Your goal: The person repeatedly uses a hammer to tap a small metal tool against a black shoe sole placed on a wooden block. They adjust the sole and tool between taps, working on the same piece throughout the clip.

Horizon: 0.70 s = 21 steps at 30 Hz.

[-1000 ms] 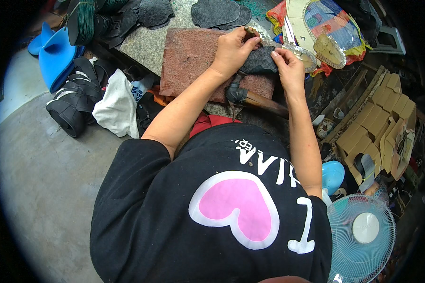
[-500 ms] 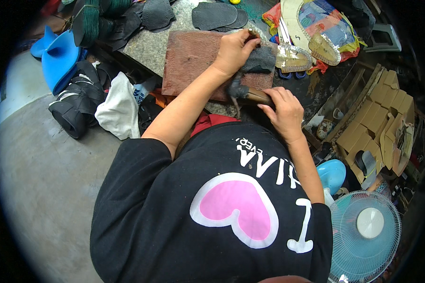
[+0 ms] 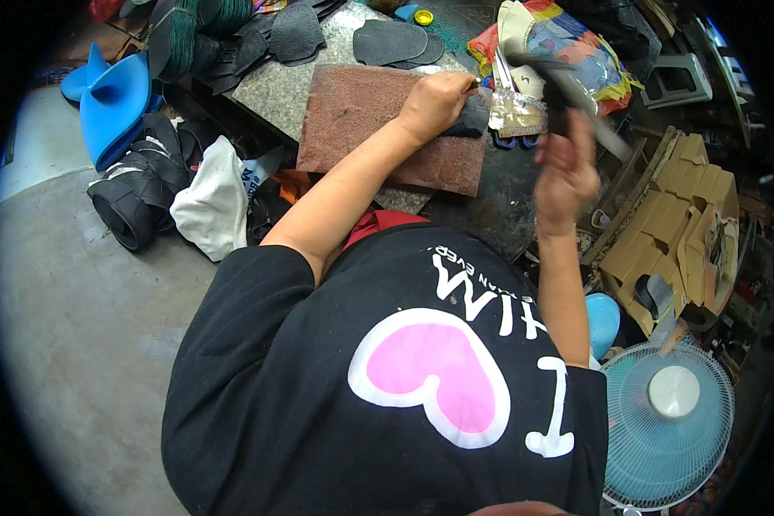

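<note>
My left hand [image 3: 436, 105] is closed around a slim metal punch [image 3: 476, 82], whose top end shows above the fist; its lower end is hidden. It rests over a black textured sole-shaped piece [image 3: 470, 119], partly covered by the hand, on a worn reddish-brown board [image 3: 353, 112]. To the right of the board, my right hand [image 3: 568, 176] is raised and gripping a hammer [image 3: 557, 86]. Both hammer and hand are smeared by motion, the head tipped up and away from the board.
Black cut sole pieces [image 3: 391, 41] lie behind the board, near a yellow cap [image 3: 423, 16]. Stiff shoe templates [image 3: 518, 117] sit to its right. Green thread spools [image 3: 181, 43] and blue sheets [image 3: 116, 107] stand at left. Cardboard [image 3: 662, 224] and a fan [image 3: 662, 447] are at right.
My right hand has swung the hammer up and to the right, away from the board's front edge. The left hand has stayed over the black piece, tilting slightly lower.
</note>
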Each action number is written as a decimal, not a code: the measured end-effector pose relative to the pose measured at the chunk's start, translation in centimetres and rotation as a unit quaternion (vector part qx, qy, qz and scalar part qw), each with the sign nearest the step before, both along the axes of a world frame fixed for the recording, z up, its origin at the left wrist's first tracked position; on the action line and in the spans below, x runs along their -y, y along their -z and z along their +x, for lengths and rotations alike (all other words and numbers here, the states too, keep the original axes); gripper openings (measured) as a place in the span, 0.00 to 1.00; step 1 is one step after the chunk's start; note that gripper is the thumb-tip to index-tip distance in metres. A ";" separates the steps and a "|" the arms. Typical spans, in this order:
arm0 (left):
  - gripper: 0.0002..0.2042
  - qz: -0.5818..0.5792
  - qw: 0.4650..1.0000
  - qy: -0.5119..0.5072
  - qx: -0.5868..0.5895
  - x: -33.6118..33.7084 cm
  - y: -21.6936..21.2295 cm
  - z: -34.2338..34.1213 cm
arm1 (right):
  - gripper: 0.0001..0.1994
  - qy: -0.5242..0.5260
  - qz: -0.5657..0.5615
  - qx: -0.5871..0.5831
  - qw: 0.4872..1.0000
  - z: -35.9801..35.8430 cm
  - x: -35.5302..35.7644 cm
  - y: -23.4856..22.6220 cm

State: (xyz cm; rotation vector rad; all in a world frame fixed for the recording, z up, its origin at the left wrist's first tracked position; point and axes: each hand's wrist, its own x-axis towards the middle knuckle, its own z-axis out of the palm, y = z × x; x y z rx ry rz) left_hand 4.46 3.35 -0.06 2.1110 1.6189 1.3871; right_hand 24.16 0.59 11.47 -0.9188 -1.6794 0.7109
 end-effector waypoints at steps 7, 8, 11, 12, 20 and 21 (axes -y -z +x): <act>0.08 0.010 0.999 -0.004 0.040 0.7 0.3 0.3 | 0.17 0.026 -0.090 0.108 0.990 1.6 0.5 -2.2; 0.08 0.013 0.999 -0.004 0.034 0.6 0.3 0.3 | 0.18 0.005 -0.084 0.043 0.996 1.8 0.4 -3.0; 0.06 -0.001 1.000 -0.006 0.022 0.4 0.2 0.3 | 0.21 -0.004 0.004 -0.098 0.995 1.1 0.7 -3.0; 0.06 -0.007 1.000 -0.008 0.020 0.3 0.2 0.3 | 0.21 0.018 -0.005 0.048 0.999 0.6 0.8 -2.3; 0.07 -0.134 0.961 -0.051 0.237 0.8 1.0 -0.2 | 0.16 0.066 -0.052 0.290 0.953 2.6 2.9 5.1; 0.06 -0.139 0.931 -0.047 0.333 0.8 1.1 -0.2 | 0.16 0.032 -0.030 0.270 0.962 2.9 3.4 5.4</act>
